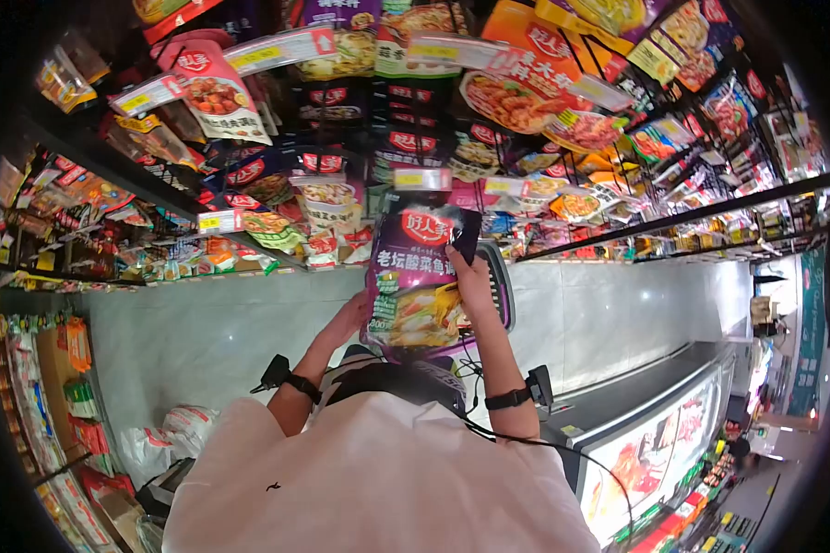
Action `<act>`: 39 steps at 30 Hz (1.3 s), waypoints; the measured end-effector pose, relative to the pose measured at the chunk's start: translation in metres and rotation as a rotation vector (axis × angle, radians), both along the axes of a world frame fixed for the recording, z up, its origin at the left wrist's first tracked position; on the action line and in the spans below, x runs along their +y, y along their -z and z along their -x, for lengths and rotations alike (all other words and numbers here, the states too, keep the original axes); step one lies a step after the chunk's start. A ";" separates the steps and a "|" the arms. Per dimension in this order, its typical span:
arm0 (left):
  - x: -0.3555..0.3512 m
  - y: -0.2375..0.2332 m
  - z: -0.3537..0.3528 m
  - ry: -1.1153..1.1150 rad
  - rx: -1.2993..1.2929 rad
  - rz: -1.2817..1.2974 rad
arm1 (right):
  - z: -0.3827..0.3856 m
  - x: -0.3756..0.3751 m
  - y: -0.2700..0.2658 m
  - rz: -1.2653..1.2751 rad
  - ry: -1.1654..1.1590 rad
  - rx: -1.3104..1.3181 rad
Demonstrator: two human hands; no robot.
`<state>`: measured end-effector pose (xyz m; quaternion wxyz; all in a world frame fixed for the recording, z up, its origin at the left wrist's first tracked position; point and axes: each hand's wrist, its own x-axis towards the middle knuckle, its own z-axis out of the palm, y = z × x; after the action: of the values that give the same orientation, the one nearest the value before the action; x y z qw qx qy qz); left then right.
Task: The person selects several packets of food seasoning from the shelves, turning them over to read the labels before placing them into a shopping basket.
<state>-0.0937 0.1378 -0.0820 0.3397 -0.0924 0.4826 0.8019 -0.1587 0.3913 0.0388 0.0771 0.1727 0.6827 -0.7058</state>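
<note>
A purple and black seasoning packet [417,276] with a red logo and a picture of a fish dish is upright in front of my body. My right hand [471,276] grips its upper right edge, thumb on the front and the other fingers mostly hidden behind. At the lower left edge my left hand [352,313] holds the same packet, its fingertips out of sight behind it. Partly covered by the packet and my right arm is a shopping basket [500,288] with a purple and grey rim.
Hanging packets fill the shelf rack ahead, with price tags [421,179] on its hooks. A chest freezer [646,405] with a lit front stands on the right. White plastic bags [171,438] lie on the floor at left, beside another stocked shelf [65,415]. Cables run by my right arm.
</note>
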 end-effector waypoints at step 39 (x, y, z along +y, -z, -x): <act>0.209 -0.037 -0.177 -0.318 -0.543 -0.256 | -0.216 0.185 0.152 -0.013 -0.735 0.090</act>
<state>0.0828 0.3470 -0.0447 0.3356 -0.3333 0.2494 0.8450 0.0575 0.5758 -0.1136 0.2946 -0.1148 0.7063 -0.6334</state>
